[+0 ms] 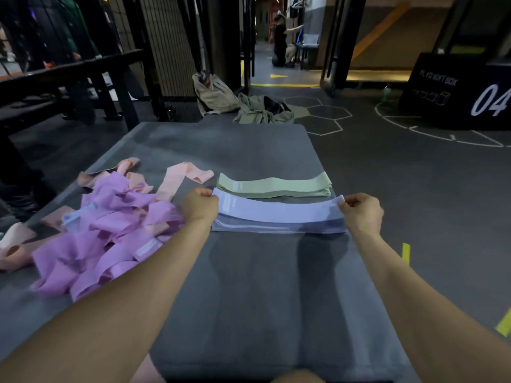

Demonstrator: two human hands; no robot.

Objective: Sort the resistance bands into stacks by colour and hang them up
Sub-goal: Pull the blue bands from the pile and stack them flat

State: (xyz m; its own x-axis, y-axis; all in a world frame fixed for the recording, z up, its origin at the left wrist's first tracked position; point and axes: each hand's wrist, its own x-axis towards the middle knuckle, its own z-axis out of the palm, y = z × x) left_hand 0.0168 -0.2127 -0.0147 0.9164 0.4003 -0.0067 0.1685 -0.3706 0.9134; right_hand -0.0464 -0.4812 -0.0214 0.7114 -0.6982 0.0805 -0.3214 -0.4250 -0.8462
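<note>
Holding a blue band [279, 210] taut over the blue stack [279, 226] on the mat [249, 286], left grip [200, 207] and right grip [362, 212] each pinching one end. Lying just behind: green stack [273, 185]. Lying left: unsorted purple and pink pile [105, 225].

The mat's [249, 313] near half lies open, while the purple heap [110, 233] crowds its left edge and the stacks [276, 205] span mid-mat.

mat [249, 272]: two band stacks right of centre, far stack [273, 185] just behind near stack [279, 226] | loose band heap [105, 233] on left | plyo box [456, 89] far right, off mat
</note>
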